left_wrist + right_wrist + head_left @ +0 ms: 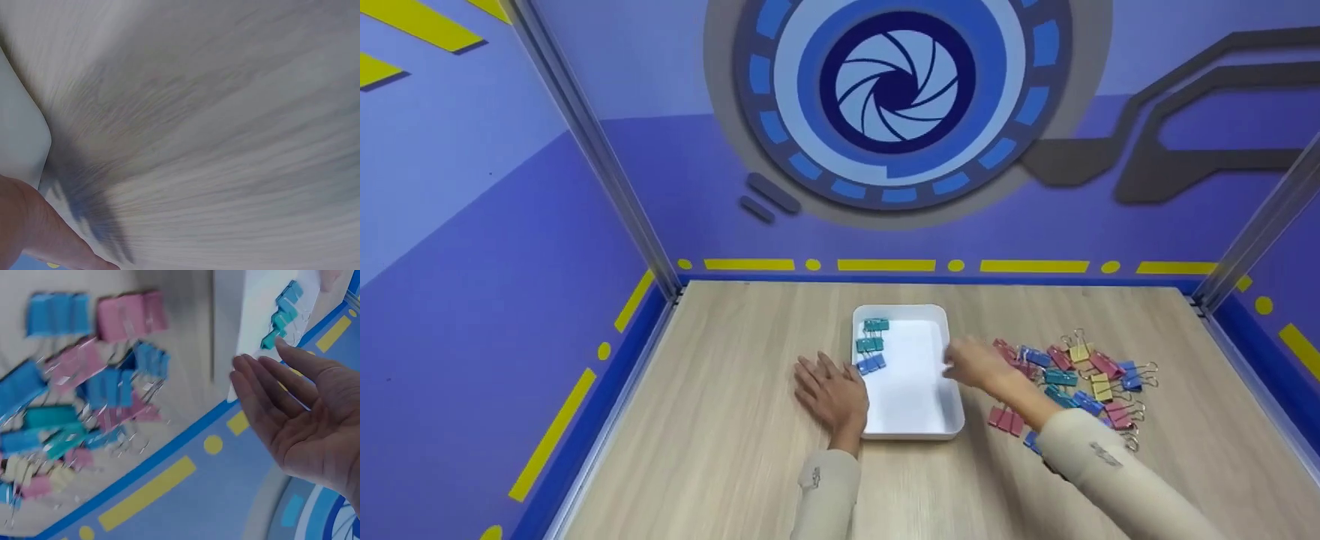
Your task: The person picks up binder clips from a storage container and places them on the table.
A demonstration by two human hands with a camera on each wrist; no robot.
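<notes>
A white rectangular tray (913, 397) holds two green binder clips (870, 345) and one blue binder clip (872, 364) in a column along its left side. My left hand (832, 394) lies with spread fingers against the tray's left edge, beside the blue clip. Over the tray's right rim is my right hand (976, 365), and the right wrist view shows its relaxed fingers (270, 388) holding nothing. Right of the tray lies a loose pile of pink, blue, green and yellow binder clips (1060, 379). In the left wrist view only part of the left hand (50, 230) shows.
Everything stands on a wood-grain table (735, 420). Printed blue panels (660, 187) wall in its back and sides, with metal posts at the corners. One pink binder clip (1006, 421) lies at the pile's near left, close to the tray.
</notes>
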